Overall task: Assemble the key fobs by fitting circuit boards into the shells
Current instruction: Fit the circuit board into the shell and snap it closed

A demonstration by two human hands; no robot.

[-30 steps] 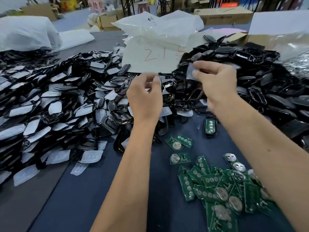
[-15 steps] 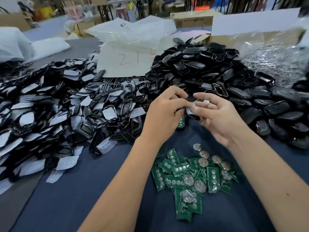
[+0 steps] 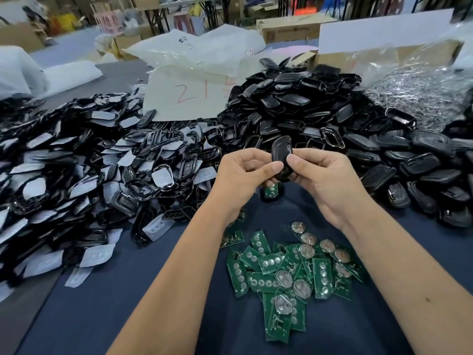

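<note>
Both hands are pinching one black shell [image 3: 281, 160] at frame centre: left hand [image 3: 243, 180] and right hand [image 3: 325, 180] gripping its lower half, long axis upright, top tilting slightly right. Roughly twenty boards [image 3: 286, 275] are lying below, too jumbled to count exactly.

The fingers [image 3: 275, 167] cover the black shell's [image 3: 281, 152] lower half; a board-filled shell [image 3: 270, 191] below is partly hidden; upper-frame background is blurred.
</note>
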